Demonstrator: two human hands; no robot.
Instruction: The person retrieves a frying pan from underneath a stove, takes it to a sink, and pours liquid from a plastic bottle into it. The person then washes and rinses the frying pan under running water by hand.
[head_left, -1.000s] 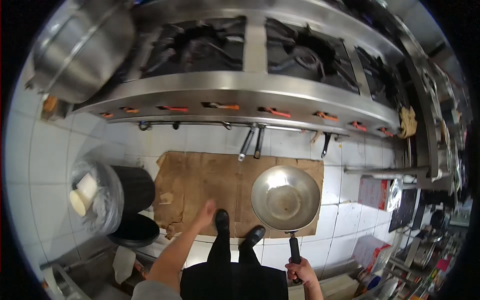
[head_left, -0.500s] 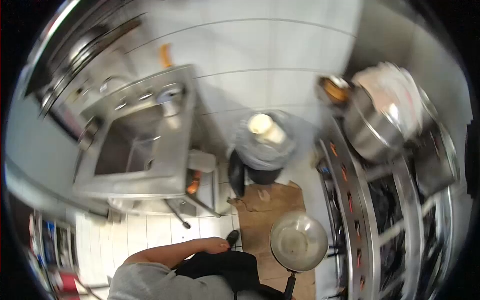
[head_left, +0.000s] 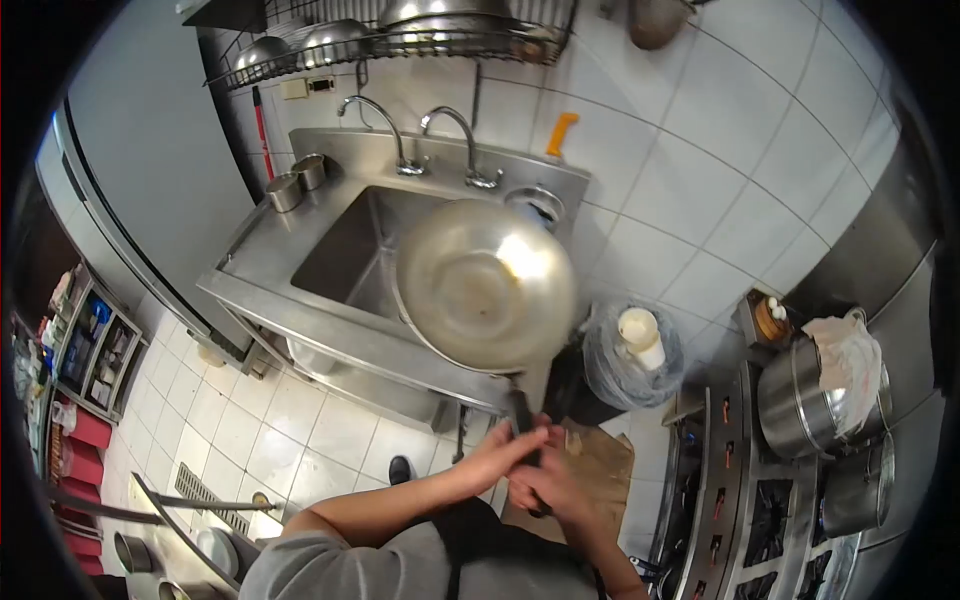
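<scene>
A wide metal frying pan (head_left: 440, 290) with sloping walls and a black handle (head_left: 522, 415) is held out in front of me. It hangs over the right part of the steel sink (head_left: 345, 262) and its front rim, hiding some of the basin. My left hand (head_left: 500, 458) is closed around the handle's upper part, on the pan side. Closer to my body, my right hand (head_left: 552, 482) wraps the lower handle, its fingers partly blurred. Inside, the pan looks bare apart from a few faint marks and a bright glare.
Two taps (head_left: 470, 150) rise behind the basin, with small metal pots (head_left: 284, 192) to their left. A lined bin (head_left: 600, 350) with white containers in it stands right of the sink. Farther right is a stove (head_left: 735, 490) bearing large pots (head_left: 790, 405). A rack of bowls (head_left: 335, 45) hangs above.
My view has turned left toward the sink. The pan has gone from beside the stove to over the sink, and my left hand has joined the right on its handle.
</scene>
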